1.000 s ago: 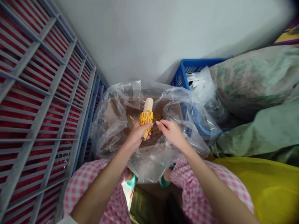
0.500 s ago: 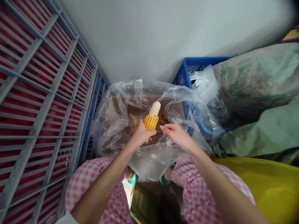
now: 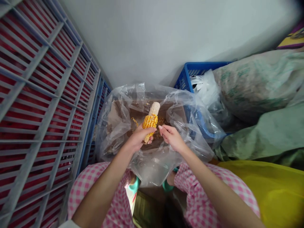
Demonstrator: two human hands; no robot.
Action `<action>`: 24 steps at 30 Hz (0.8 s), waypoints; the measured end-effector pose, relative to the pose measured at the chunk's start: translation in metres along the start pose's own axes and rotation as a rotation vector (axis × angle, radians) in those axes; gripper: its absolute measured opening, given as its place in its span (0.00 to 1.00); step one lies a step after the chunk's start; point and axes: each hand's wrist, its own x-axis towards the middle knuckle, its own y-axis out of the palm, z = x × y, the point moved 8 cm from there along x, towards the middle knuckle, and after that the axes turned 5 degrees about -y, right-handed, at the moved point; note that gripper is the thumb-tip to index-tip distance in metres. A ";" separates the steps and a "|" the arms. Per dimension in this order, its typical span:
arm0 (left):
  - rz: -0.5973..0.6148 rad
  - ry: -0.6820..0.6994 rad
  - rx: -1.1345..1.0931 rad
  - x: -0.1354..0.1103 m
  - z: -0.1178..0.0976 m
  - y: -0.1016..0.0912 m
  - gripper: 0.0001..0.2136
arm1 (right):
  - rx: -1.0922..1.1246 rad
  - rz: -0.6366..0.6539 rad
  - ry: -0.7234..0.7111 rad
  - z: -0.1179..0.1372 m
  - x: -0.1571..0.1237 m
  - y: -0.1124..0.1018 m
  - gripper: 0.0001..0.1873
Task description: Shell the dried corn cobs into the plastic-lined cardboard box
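Head view: left hand (image 3: 139, 138), fingers clamped around a part-shelled corn cob (image 3: 150, 122); right hand (image 3: 172, 137), fingertips pinched together, just beside the cob. Both hands over a cardboard box (image 3: 142, 106) lined with a clear plastic bag (image 3: 114, 126), loose kernels (image 3: 161, 121) inside. Blue crate (image 3: 199, 71) behind the box; red-and-grey crates (image 3: 47, 95) left of it; stuffed sacks (image 3: 251, 85) right of it.

Soft, even light – faint shadows on the wall (image 3: 152, 41), glare on the plastic bag (image 3: 149, 171), edges bowed.
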 end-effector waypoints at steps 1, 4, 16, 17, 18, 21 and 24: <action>0.014 -0.004 -0.027 0.000 0.000 0.000 0.13 | 0.091 -0.001 0.047 -0.003 0.000 0.003 0.23; 0.049 -0.025 -0.093 0.002 0.001 0.000 0.12 | 0.316 0.005 0.161 -0.006 -0.001 0.012 0.24; 0.221 -0.084 -0.251 0.000 -0.002 0.012 0.11 | 0.147 0.029 0.046 0.026 0.001 0.003 0.22; 0.198 -0.046 -0.229 0.001 -0.005 0.010 0.12 | -0.035 -0.013 -0.037 0.037 0.001 -0.006 0.22; 0.176 -0.012 -0.208 0.001 -0.007 0.008 0.13 | -0.220 -0.052 -0.115 0.048 0.000 -0.013 0.23; 0.132 0.042 -0.138 0.001 -0.011 0.005 0.14 | -0.591 -0.111 -0.222 0.069 -0.005 -0.025 0.22; 0.100 0.052 -0.052 0.000 -0.011 0.006 0.15 | -0.636 -0.073 -0.169 0.068 -0.005 -0.030 0.21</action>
